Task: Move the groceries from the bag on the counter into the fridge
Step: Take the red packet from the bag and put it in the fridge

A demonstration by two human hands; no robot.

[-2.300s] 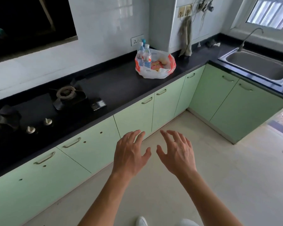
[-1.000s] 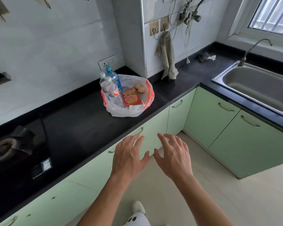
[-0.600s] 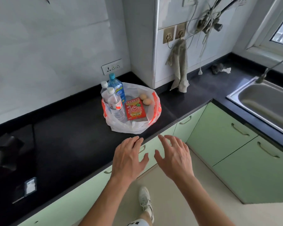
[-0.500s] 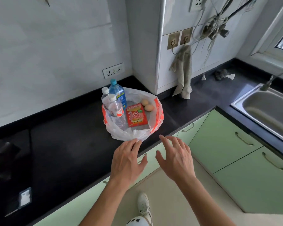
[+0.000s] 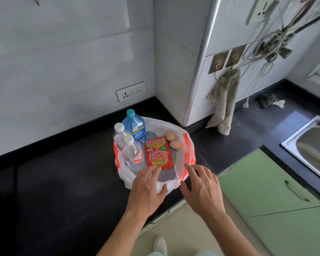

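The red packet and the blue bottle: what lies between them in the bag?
Nothing; in the head view the red packet lies right beside the blue bottle, with only bag lining showing.

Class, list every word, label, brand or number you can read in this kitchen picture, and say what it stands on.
None can be quoted.
Red packet: printed characters, too blurred.
Blue bottle: label lettering, too blurred.
Clear bottles: red label bands, no readable text.
Plastic bag: orange print, unreadable.

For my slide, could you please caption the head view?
Both open hands, left and right, reach the grocery bag on the counter.
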